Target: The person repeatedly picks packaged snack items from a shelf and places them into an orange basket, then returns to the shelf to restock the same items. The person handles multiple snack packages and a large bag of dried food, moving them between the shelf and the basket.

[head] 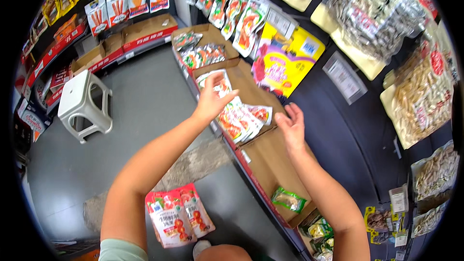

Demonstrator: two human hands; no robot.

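Observation:
My left hand point(213, 98), fingers apart and holding nothing, hovers over a cardboard display tray point(250, 74) on the low shelf. Beneath it lie several white, red and green snack packets point(237, 121), partly covered by the hand. My right hand point(293, 127) is bare too, thumb and fingers spread, at the tray's back edge near its divider. Behind the tray hangs a yellow and purple snack bag point(286, 59). The neighbouring cardboard tray point(264, 159) holds a single green packet point(289, 200), to the left of my right forearm.
A white plastic stool point(85, 105) stands on the grey floor at left. Red and white pouches point(179, 215) lie on the floor near my foot. Foil packets point(204, 56) fill the farther tray. Large bags of dried food point(377, 18) hang at right, beside price tags point(345, 77).

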